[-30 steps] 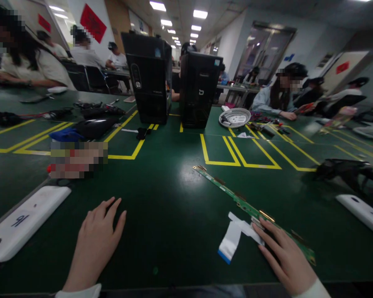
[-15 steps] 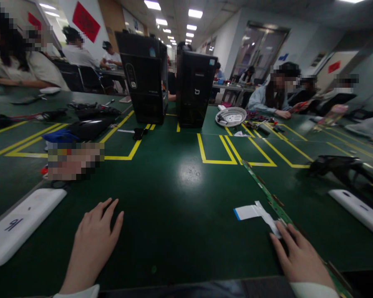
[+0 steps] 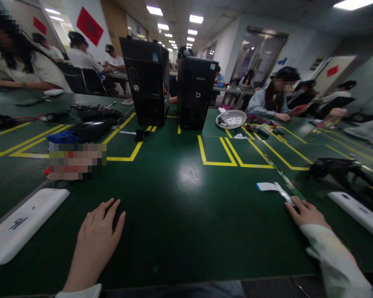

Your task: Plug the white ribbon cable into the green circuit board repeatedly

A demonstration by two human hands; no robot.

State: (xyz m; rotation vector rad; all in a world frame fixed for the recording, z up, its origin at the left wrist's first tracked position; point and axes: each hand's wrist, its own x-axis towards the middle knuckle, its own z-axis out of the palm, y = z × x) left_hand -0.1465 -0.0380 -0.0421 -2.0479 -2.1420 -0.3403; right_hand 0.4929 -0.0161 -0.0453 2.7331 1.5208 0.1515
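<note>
My left hand point(image 3: 98, 238) lies on the green table with its fingers spread and nothing in it. At the right, my right hand point(image 3: 307, 213) is closed over a long, narrow green circuit board point(image 3: 285, 179); the fingertips' exact grip on it is partly hidden. From the board a white flat ribbon cable point(image 3: 272, 187) with a blue end sticks out to the left, close to the fingers. The near part of the board runs under my hand and sleeve.
White oblong cases lie at the left point(image 3: 27, 223) and right point(image 3: 359, 213). Two black computer towers point(image 3: 147, 82) stand at the back, beside a white basket point(image 3: 231, 119). Yellow tape point(image 3: 219, 164) marks the table point(image 3: 186, 231). Cables and tools lie left; other people sit around.
My right hand has moved away from me and slightly right, and the circuit board with its ribbon cable has shifted along with it. My left hand stays in place.
</note>
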